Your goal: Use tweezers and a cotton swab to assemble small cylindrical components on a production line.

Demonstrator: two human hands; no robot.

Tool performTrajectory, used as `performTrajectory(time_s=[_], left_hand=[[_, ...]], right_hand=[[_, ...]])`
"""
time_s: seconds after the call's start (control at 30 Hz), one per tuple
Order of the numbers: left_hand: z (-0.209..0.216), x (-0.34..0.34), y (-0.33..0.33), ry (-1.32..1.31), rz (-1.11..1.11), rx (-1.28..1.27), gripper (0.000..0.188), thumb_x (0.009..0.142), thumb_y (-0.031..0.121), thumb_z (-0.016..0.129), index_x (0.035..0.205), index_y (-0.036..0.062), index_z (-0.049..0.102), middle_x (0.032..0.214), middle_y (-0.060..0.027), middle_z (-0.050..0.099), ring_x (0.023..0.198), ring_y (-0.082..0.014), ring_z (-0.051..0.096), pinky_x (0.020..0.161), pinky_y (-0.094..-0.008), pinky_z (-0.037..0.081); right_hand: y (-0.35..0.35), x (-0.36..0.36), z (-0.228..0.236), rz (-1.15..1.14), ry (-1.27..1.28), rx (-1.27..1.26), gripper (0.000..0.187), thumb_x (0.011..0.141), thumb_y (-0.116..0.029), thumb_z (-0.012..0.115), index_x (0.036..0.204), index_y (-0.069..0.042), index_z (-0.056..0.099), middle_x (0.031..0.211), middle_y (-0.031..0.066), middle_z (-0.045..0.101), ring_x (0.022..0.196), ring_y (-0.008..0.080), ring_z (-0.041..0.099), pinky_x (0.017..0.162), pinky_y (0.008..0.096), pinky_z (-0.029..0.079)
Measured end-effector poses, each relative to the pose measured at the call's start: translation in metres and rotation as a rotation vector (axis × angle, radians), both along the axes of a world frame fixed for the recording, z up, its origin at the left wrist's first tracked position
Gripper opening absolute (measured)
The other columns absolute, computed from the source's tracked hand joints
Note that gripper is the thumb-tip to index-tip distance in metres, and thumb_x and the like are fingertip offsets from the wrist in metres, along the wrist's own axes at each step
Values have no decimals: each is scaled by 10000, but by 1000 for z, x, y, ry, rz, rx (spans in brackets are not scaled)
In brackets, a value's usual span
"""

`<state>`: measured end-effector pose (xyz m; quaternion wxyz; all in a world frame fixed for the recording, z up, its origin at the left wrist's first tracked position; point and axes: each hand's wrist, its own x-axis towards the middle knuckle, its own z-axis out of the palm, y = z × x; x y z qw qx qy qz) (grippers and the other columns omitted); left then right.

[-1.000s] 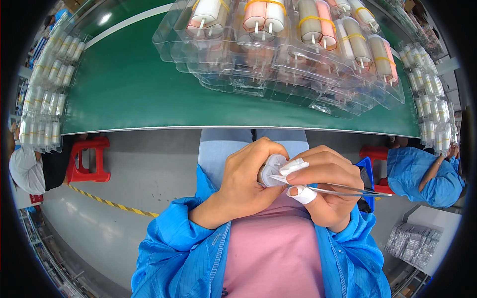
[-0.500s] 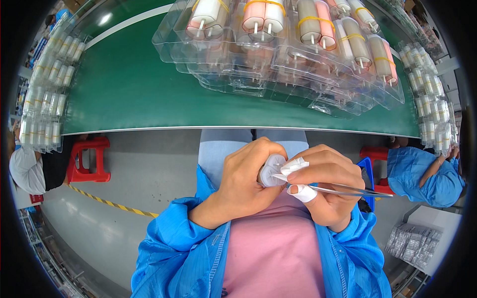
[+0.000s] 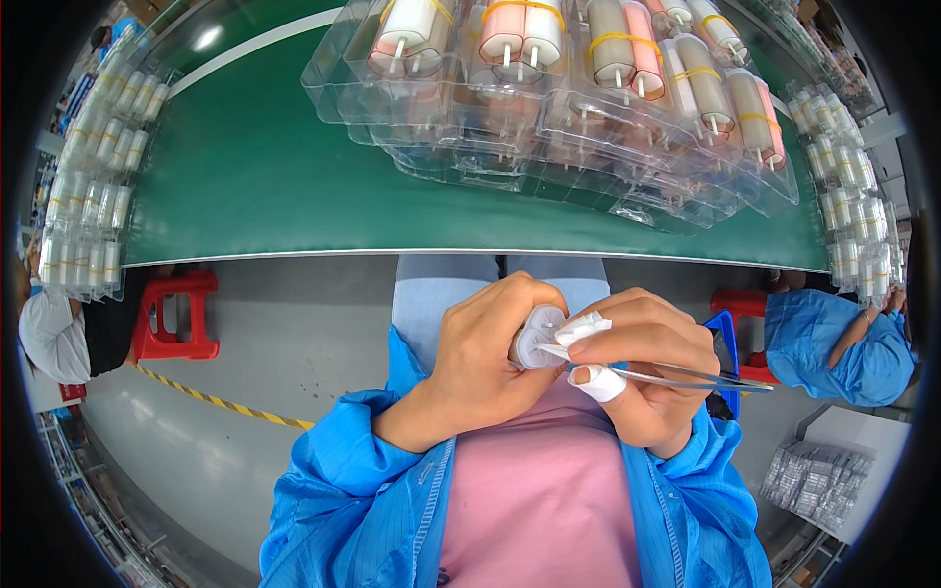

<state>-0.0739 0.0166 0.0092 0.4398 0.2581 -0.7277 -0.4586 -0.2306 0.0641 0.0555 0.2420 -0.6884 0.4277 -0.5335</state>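
My left hand point(image 3: 495, 338) is closed round a small whitish cylindrical part point(image 3: 535, 336), its round end facing my right hand. Most of that part is hidden in the palm. Pinched in my right hand point(image 3: 652, 353) is a pair of metal tweezers point(image 3: 686, 374), with white wrapping on the thumb and one finger. The tweezers' tips lie at the round end of the part; whether they touch it or hold anything small cannot be made out. Both hands are above my lap, before the table's near edge.
Stacked clear plastic trays point(image 3: 470, 137) with banded white, grey and pink cylinders stand on the green table point(image 3: 245, 196). More cylinder trays line both sides. A blue bin point(image 3: 723, 343) is by my right arm. Red stools point(image 3: 176, 316) and co-workers point(image 3: 838, 343) are at either side.
The tweezers' rear arms look slightly farther apart. Both hands and the whitish part stay almost in place.
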Motion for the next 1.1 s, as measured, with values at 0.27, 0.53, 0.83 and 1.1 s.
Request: performTrajectory(time_s=[0.27,0.53,0.83,1.1], left_hand=[[1,1,0,-5,6,-14,354,592,-25,724,903,36,565,774,-91,574,644,-274,588,543,-338,444],[-1,0,0,-20,21,-44,341,597,-13,718,895,33,559,764,-96,560,632,-282,573,539,-349,439],[-5,-2,-3,-106,96,-240,336,606,39,737,889,40,555,742,-87,542,607,-279,547,522,-363,419],[-9,-3,-4,-45,94,-180,306,623,15,729,878,40,562,735,-90,551,610,-282,559,529,-359,429]], right_hand=[[1,1,-2,-7,-26,-4,176,677,-12,770,842,0,709,815,127,686,706,257,674,605,303,535],[1,1,-2,-10,56,-24,181,672,-20,754,846,-9,708,816,128,681,709,267,669,611,311,534],[-2,2,5,3,50,64,160,682,-19,725,840,-18,699,811,116,667,687,249,645,593,302,504],[-5,2,2,11,-197,209,134,745,29,689,879,25,683,815,119,665,687,208,627,610,270,482]])
